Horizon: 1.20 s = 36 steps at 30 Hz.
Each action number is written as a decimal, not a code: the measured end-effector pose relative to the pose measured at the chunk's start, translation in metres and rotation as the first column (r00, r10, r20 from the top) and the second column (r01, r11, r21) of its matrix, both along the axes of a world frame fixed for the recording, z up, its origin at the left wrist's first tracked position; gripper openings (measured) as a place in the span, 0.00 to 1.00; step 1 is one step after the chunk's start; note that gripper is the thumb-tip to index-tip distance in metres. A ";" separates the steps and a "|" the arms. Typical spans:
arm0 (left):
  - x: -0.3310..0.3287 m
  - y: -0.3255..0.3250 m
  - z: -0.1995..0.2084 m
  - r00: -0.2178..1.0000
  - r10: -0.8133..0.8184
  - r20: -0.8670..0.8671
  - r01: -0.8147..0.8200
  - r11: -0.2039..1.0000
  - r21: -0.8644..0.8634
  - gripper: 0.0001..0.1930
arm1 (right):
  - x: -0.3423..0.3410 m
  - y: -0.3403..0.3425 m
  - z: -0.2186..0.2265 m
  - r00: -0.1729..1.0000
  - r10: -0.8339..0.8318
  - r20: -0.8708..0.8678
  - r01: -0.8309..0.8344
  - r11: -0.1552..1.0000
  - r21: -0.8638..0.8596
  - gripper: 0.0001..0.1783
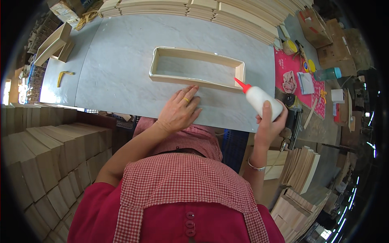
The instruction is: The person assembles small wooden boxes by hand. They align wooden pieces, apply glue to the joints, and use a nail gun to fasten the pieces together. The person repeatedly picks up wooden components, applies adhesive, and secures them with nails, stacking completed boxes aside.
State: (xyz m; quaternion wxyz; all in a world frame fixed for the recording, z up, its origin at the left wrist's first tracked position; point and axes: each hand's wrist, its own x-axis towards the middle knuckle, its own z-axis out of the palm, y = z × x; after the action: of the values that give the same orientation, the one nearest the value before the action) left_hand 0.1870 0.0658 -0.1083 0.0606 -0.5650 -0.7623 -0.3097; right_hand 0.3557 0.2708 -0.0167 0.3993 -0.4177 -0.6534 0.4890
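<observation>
Oversqueeze the bottle [261,101] your right hand [270,125] clasps and the frame [240,71] could flood at four o'clock; your open left hand [180,107], at six, might jog it.

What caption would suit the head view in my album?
The right hand aims a red-nozzled white squeeze bottle at a rectangular wooden frame, the left hand beside it.

Soft light is falling across the grey tabletop [117,60], whitening into glare at its near-left corner; fisheye distortion is bowing the wooden slats [243,18] along the far edge, and black is filling the view's corners.
</observation>
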 end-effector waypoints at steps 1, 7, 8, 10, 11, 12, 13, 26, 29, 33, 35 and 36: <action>0.000 0.000 0.000 1.000 0.000 0.000 0.000 1.000 0.003 0.17 | -0.012 -0.004 0.002 0.999 0.029 -0.038 -0.032 0.995 -0.092 0.28; -0.001 -0.001 0.002 1.000 0.006 -0.012 -0.006 1.000 0.006 0.17 | -0.097 -0.012 -0.017 0.966 0.242 -0.091 -0.229 0.964 0.134 0.28; -0.001 0.000 0.003 1.000 0.006 -0.014 -0.005 1.000 0.008 0.17 | -0.108 -0.014 -0.017 0.960 0.267 -0.081 -0.253 0.955 0.154 0.29; -0.001 -0.001 0.003 1.000 0.012 -0.018 -0.012 1.000 0.007 0.17 | -0.128 -0.021 -0.015 0.948 0.312 -0.063 -0.300 0.941 0.154 0.31; -0.001 -0.001 0.002 1.000 0.013 -0.021 -0.013 1.000 0.006 0.17 | -0.136 -0.022 -0.013 0.943 0.329 -0.055 -0.319 0.938 0.137 0.31; -0.001 -0.001 0.002 1.000 0.017 -0.021 -0.017 1.000 0.005 0.17 | -0.143 -0.019 -0.019 0.937 0.345 -0.048 -0.333 0.928 0.169 0.32; -0.001 -0.001 0.002 1.000 0.017 -0.018 -0.017 1.000 0.002 0.18 | -0.146 -0.018 -0.020 0.941 0.339 -0.015 -0.327 0.917 0.230 0.31; -0.002 -0.002 0.004 1.000 0.005 -0.001 -0.005 1.000 -0.012 0.18 | -0.109 0.016 -0.007 0.975 0.207 0.084 -0.223 0.928 0.297 0.28; -0.001 -0.002 0.005 1.000 0.007 -0.001 -0.007 1.000 -0.014 0.18 | -0.099 0.027 -0.011 0.979 0.183 0.085 -0.200 0.940 0.277 0.28; -0.002 0.000 0.004 1.000 0.000 -0.012 0.000 1.000 0.001 0.16 | -0.088 0.030 -0.004 0.985 0.142 0.096 -0.164 0.942 0.292 0.28; -0.001 -0.001 0.004 1.000 0.001 0.023 -0.001 1.000 -0.015 0.16 | -0.082 0.034 -0.004 0.989 0.114 0.090 -0.136 0.948 0.288 0.27; -0.001 0.001 0.003 0.999 -0.015 0.035 0.015 1.000 -0.017 0.17 | -0.077 0.037 -0.010 0.992 0.117 0.046 -0.124 0.965 0.230 0.26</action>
State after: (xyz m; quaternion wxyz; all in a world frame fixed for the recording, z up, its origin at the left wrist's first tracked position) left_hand 0.1859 0.0671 -0.1050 0.0401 -0.5659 -0.7617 -0.3131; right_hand 0.2788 0.3075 -0.0267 0.4044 -0.3353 -0.7365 0.4261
